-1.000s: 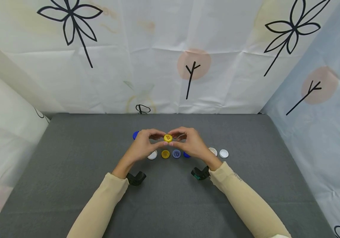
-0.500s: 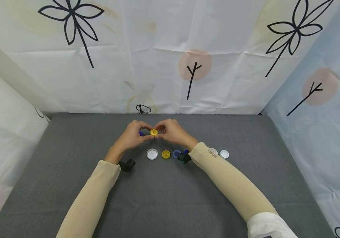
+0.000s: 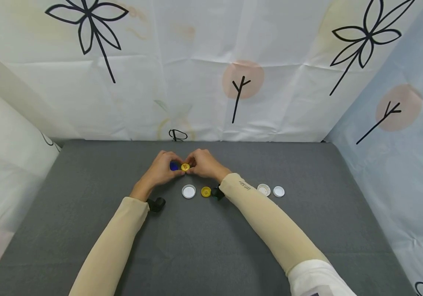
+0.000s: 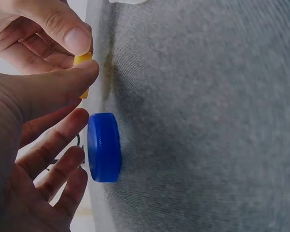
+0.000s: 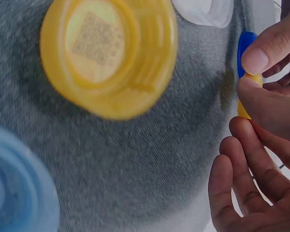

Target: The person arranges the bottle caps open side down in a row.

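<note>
Both hands pinch one small yellow bottle cap [image 3: 185,167] between thumbs and fingers, the left hand [image 3: 161,168] at one side and the right hand [image 3: 205,164] at the other. The cap has dark markings on top and is held close over the grey cloth. In the left wrist view a blue bottle cap [image 4: 104,147] with a ridged side lies on the cloth, close by the left hand's spread lower fingers. The right wrist view shows the held yellow cap edge-on, overlapping the blue one behind it.
In a row nearer the person lie a white cap [image 3: 189,191], a second yellow cap [image 3: 205,191] and two more white caps [image 3: 263,189]. A light blue cap [image 5: 26,193] shows in the right wrist view. A patterned cloth wall [image 3: 285,115] stands behind the table.
Both hands have carried the yellow cap left and away from the person, beside the blue cap. The right forearm now covers the blue caps in the row.
</note>
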Demonstrator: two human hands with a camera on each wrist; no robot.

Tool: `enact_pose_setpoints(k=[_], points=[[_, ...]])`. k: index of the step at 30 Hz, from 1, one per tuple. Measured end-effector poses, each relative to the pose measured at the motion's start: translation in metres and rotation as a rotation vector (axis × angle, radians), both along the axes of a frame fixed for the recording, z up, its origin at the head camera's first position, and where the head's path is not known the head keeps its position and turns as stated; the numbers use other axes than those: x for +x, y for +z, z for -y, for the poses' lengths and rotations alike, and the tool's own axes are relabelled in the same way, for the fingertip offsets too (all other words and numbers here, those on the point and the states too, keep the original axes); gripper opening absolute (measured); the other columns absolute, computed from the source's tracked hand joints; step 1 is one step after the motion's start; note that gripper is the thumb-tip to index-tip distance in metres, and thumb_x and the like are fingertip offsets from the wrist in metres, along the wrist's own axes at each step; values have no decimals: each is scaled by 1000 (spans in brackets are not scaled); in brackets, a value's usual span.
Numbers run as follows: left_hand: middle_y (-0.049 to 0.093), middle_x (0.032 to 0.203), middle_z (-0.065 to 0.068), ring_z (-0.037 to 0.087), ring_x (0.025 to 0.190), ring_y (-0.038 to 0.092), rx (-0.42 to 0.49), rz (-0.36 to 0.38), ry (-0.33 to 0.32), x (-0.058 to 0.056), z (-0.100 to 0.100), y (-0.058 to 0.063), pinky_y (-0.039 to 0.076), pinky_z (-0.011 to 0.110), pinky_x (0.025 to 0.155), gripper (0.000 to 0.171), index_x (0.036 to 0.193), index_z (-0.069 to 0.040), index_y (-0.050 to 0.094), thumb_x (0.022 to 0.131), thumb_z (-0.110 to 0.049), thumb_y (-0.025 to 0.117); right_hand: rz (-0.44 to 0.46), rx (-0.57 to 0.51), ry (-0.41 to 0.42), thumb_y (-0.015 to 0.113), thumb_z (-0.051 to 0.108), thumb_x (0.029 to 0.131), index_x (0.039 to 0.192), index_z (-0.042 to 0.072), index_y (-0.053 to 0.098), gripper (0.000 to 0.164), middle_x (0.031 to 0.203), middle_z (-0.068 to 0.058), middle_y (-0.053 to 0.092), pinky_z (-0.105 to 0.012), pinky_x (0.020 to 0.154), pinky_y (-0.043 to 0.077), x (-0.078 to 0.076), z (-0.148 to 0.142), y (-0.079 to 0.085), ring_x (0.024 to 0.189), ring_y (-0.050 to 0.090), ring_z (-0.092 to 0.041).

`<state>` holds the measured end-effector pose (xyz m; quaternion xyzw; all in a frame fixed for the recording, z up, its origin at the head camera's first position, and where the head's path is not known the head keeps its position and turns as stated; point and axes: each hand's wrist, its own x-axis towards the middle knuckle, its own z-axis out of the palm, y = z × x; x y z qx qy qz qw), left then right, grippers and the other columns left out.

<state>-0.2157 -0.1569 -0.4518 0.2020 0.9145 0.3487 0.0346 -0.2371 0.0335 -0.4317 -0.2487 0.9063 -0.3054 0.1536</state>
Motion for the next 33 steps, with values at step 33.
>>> enact_pose_setpoints(k=[33], points=[[60, 123, 19, 41, 120, 47, -18, 53, 37, 6, 9, -2, 38, 58, 101, 31, 112, -2, 75, 85, -15, 84, -3, 17, -67, 83, 14, 87, 112, 4, 76, 28, 100, -6, 71, -31, 86, 50, 9, -3, -6, 95, 64, -18]])
